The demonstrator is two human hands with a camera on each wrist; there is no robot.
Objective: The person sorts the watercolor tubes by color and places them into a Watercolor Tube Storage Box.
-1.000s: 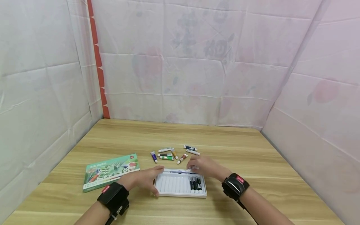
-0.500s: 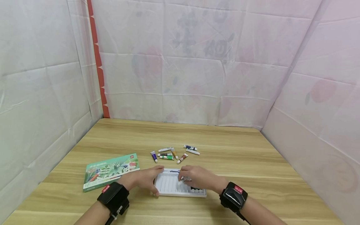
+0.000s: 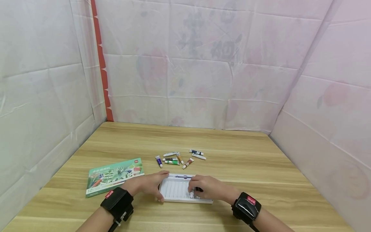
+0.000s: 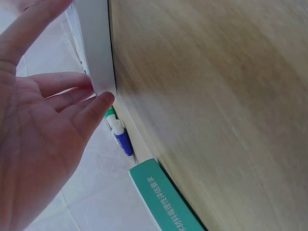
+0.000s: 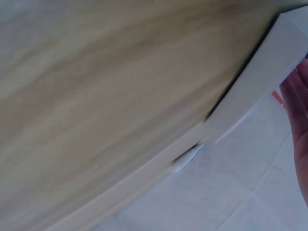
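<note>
A white plastic tray (image 3: 174, 189) with narrow slots lies on the table before me. My left hand (image 3: 150, 185) holds its left end, thumb at the near corner and fingers at the far one. In the left wrist view, fingertips (image 4: 107, 98) press against the tray's end wall (image 4: 98, 48). Over the right half of the tray, my right hand (image 3: 207, 187) pinches a small paint tube (image 3: 191, 194), its pale end pointing down at the slots. Black-labelled paint tubes (image 3: 199, 189) sit beside it, mostly hidden by the fingers. A thin brush (image 3: 182, 177) lies along the tray's far side.
Several loose paint tubes lie beyond the tray, among them a green one (image 3: 172, 162), a purple one (image 3: 158, 161) and a brown one (image 3: 188, 163). A green paint box (image 3: 116, 175) lies left, close to my left hand. Pale cloth walls (image 3: 197, 80) surround the table (image 3: 246, 151).
My right hand has moved from the tray's far right edge over its slots, then slightly right and nearer, bringing the paint tube down to them. The left hand has stayed put.
</note>
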